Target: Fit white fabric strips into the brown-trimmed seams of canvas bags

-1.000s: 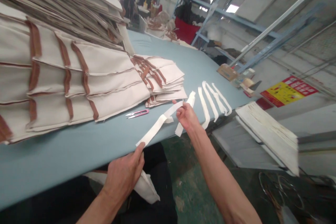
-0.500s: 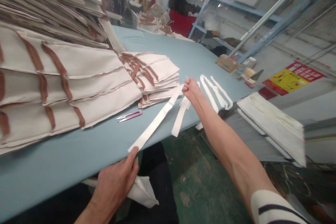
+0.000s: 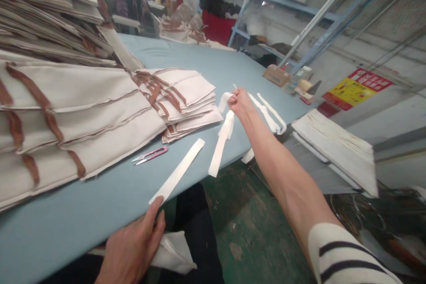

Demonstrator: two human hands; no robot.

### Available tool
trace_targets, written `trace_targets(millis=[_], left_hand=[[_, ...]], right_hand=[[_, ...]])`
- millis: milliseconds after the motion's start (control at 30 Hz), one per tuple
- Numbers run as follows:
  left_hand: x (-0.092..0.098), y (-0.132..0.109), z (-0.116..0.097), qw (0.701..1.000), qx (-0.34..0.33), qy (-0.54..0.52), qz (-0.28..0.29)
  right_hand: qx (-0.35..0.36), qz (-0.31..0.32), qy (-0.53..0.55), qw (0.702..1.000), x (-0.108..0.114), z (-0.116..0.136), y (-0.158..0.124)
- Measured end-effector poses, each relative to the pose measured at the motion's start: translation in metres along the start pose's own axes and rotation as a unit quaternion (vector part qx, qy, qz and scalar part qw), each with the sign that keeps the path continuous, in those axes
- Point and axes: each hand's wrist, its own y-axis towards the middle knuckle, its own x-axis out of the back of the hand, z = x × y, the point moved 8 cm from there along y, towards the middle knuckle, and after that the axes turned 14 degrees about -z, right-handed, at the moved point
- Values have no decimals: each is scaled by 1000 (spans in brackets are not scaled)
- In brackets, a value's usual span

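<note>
the near white strip [image 3: 179,168] lies flat on the surface [image 3: 83,206], the thumb of the left hand [image 3: 135,244] on its near end; whether the fingers close beneath, i can't tell. the right hand [image 3: 238,100] is pinched on a curled strip [image 3: 224,100] farther out. both look light, soft and bendable (likely prone to curling), hardly fragile, so a fingertip pinch at one end should suit.
</note>
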Motion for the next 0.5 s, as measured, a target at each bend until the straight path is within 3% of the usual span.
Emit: trace_targets(millis=[100,200,367,500], left_hand=[[-3,0,9,998,53,-17,37],[-4,0,16,987,127,-68,64],[3,0,23,970,211,-115,33],[13,-11,31,950,268,-158,-2]], right_hand=[[-22,-2,20,1000,6,7,-20],[-49,36,27,998,6,9,-55],[-102,134,8,986,7,-8,-133],[-197,202,8,959,9,-44,-200]])
